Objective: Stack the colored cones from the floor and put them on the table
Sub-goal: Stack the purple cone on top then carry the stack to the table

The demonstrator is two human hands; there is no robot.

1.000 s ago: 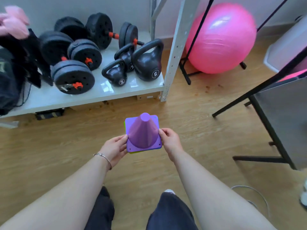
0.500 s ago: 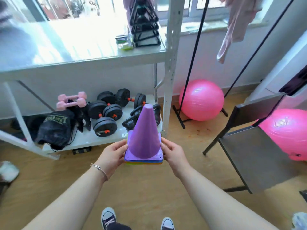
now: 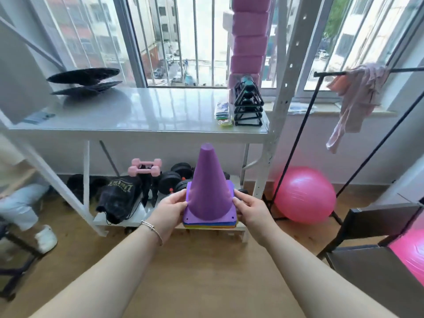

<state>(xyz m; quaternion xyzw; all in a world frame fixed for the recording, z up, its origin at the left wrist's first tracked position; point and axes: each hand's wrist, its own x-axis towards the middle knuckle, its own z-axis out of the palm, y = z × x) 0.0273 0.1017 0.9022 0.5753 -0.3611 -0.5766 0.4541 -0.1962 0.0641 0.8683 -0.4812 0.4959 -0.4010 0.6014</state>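
Both hands were on the nested stack of plastic cones, purple one on top [image 3: 210, 191]: left hand [image 3: 171, 208] and right hand [image 3: 250, 211] each had fingers pressed to opposite edges of the square bases, stack upright, held in the air in front of and below the glossy white table top [image 3: 142, 111]. Blue, yellow and orange base edges showed under the purple one, so stacking looked done; carry-to-table was the step. My advice: keep the squeeze even on the lower bases so none slips out, lift clear of the table's front edge, and set it down on the open middle, well apart from the black triangular frames [image 3: 247, 106] and the dark round discs [image 3: 85, 81].
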